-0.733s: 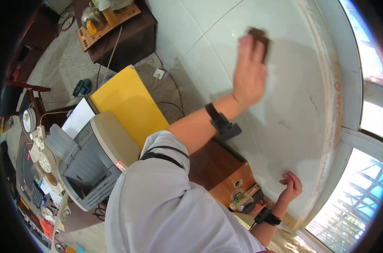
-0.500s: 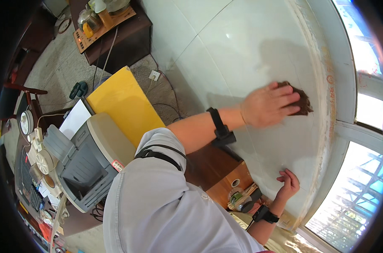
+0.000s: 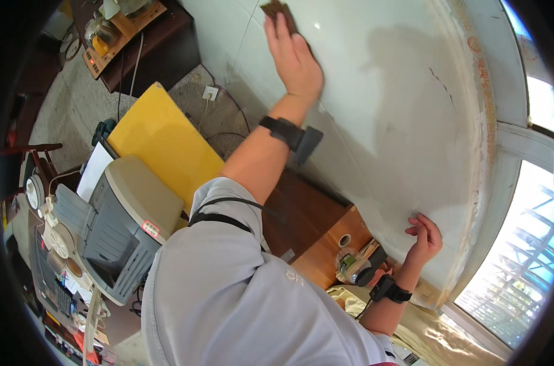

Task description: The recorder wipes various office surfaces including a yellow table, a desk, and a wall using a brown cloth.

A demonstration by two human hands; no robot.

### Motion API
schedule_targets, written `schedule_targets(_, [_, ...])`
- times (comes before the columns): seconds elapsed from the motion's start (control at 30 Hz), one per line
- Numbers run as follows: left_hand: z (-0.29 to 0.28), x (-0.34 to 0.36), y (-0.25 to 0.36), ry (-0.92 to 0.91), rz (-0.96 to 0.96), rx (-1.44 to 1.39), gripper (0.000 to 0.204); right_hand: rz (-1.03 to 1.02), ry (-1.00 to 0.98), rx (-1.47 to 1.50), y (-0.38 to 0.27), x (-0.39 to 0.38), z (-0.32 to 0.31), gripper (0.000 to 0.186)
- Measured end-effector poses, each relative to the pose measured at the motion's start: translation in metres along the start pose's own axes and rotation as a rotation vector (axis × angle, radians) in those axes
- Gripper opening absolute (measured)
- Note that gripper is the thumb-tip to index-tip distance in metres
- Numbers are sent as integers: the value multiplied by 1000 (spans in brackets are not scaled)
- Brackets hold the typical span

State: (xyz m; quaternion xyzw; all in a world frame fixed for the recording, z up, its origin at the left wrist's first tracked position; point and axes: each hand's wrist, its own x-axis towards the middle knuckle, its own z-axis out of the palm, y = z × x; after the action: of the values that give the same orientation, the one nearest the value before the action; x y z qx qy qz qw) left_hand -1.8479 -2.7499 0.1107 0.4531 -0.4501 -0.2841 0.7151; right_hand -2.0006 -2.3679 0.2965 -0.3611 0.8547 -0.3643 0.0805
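My left hand (image 3: 298, 67) is stretched toward the upper edge of the view, closed on a brown cloth (image 3: 280, 13). It presses the cloth flat against the pale tiled wall (image 3: 350, 79), and the fingers partly cover it. Lower on the right, my right hand (image 3: 427, 238) is beside the same wall, its fingers loosely bent with gaps between them and nothing visible in them. Whether its fingertips touch the tiles I cannot tell. Both wrists wear black bands with a small box. Thin dark marks (image 3: 441, 84) run across the wall near the window side.
A grey printer (image 3: 121, 229) and a yellow board (image 3: 164, 134) stand to the left. Below the wall is a wooden cabinet (image 3: 325, 244) with a jar (image 3: 353, 267) beside it. A kettle (image 3: 100, 33) sits at the upper left. A barred window (image 3: 514, 262) borders the right.
My left hand has swept the cloth leftward and up across the wall, away from the window side, exposing the dark marks. My right hand has shifted only slightly in the view, which has moved too.
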Motion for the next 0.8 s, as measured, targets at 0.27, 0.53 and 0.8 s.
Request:
schedule_targets(0.27, [-14, -206, 67, -774, 414, -19, 43, -38, -3, 42, 8, -1, -3, 20])
schedule_targets(0.53, [-11, -181, 42, -608, 842, 73, 45, -23, -94, 27, 13, -3, -9, 20])
schedule_targets(0.8, [-18, -83, -57, -11, -435, 111, 52, -34, -101, 11, 8, 0, -2, 19])
